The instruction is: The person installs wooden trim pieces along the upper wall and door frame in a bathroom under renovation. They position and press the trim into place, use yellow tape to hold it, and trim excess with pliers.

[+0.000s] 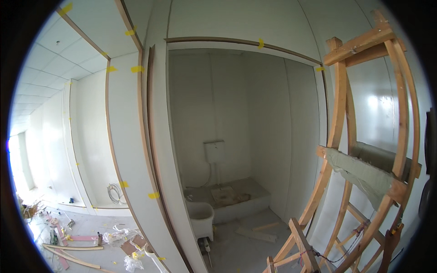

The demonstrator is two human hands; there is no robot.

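Far doorway [165, 136]; at its near right, a wooden ladder [338, 113]. Along top and sides, brown trim [236, 42], seemingly placed, with yellow tape [261, 43] on; final fixing perhaps left. Neither hand in view: cannot tell open or closed.

Grey floor [91, 221] — wooden strips [77, 248], plastic [133, 263]

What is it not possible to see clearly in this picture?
All in the head view:
Left hand: outside the picture.
Brown shape, lower right: too dark to tell whether hand or wood.
Ladder: lower end cut off by the lower edge.
Basin: left side hidden by the door post.
Far-left debris: too small and blurred to identify.
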